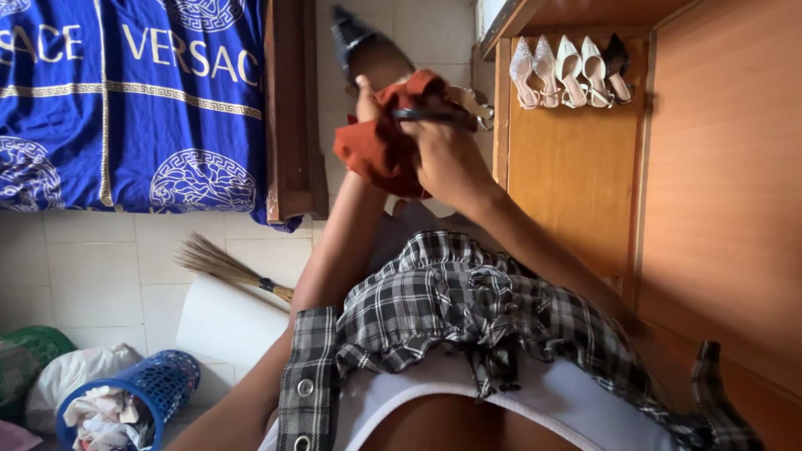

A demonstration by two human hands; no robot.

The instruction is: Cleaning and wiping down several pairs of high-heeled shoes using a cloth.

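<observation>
Rust-red crumpled cloth (380, 142) wraps a glossy pointed shoe (359, 46).

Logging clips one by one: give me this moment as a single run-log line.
left hand: holds rust-red cloth | right hand: holds dark pointed shoe by strap | cloth against shoe | pale shoes on wooden shelf

A: Where is the single view mounted?
B: On the person's head, facing steeply down the torso to the tiled floor (100, 276).
A: How near?
B: Close: both hands sit at upper centre, bed (134, 100) upper left, wooden shelf (576, 159) upper right.
</observation>
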